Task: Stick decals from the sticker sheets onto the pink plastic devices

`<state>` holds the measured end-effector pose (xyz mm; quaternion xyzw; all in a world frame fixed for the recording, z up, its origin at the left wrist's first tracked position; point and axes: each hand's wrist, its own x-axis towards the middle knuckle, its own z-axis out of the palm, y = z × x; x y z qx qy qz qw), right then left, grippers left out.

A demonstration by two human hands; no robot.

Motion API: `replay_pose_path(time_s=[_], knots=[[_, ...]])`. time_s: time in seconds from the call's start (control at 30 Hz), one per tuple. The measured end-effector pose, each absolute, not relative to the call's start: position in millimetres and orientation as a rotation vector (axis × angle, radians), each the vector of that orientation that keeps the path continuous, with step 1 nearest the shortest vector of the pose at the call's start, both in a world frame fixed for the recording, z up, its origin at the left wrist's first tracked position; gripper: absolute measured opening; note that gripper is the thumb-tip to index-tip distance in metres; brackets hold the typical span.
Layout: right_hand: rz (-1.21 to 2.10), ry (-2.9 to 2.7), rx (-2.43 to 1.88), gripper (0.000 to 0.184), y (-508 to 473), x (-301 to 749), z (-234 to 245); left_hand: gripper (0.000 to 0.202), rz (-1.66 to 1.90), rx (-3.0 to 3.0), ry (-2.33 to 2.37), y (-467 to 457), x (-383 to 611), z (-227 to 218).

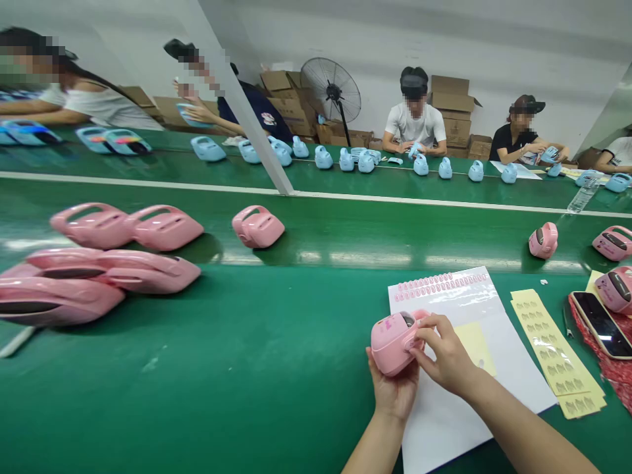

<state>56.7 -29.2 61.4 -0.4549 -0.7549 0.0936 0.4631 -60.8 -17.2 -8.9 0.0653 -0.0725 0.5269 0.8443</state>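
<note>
Now your left hand [396, 393] cups the pink case [388, 345] at the white paper [444, 434]'s edge above the glossy green table [237, 388], right hand [447, 355] bent-fingered against its side, grip unclear, co-workers [417, 125], fan [330, 91] and boxes [450, 118] beyond.

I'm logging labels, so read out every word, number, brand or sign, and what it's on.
No text is readable.
Held pink housing: print too small.
Pink housings at right: likewise.
Yellow sticker sheets: marks too small.
Cardboard boxes: print blurred.
Dark shirt: patch blurred.
</note>
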Motion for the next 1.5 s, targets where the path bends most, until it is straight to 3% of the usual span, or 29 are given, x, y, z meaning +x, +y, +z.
replay_pose_path(time_s=[0.07, 0.17, 0.3, 0.47, 0.63, 0.9, 1.17, 1.5], knots=[[0.348, -1.792, -1.173, 0.008, -27.0, 58.2, 57.1, 0.049, 1.109, 0.172, -0.131, -16.4, -61.0, -9.1], [0.526, -1.763, -1.268, 0.022, -11.4, 68.6, 51.8, 0.044, 1.124, 0.232, -0.061, -13.9, -63.4, -9.6], [0.641, -1.632, -1.716, 0.026, 36.9, 107.0, 47.3, 0.045, 1.144, 0.268, 0.104, -10.4, -67.9, -14.3], [0.578, -1.516, -1.918, 0.032, 90.5, 152.3, 38.9, 0.072, 1.237, 0.463, 0.538, -14.7, -60.4, -12.7], [0.582, -1.534, -1.888, 0.016, 98.5, 158.4, 29.3, 0.101, 1.388, 0.792, 0.806, -27.5, -41.6, 0.2], [0.646, -1.459, -1.698, 0.007, 68.5, 159.8, 47.0, 0.076, 1.403, 1.602, 0.965, -31.8, -41.3, -9.3], [1.139, -1.578, -1.234, 0.015, -15.9, 124.2, 87.2, 0.084, 1.379, 2.054, 0.846, -29.3, -43.9, -15.6], [1.024, -1.714, -1.364, 0.008, -32.2, 112.3, 105.4, 0.088, 1.356, 2.162, 0.849, -30.6, -43.7, -18.2]])
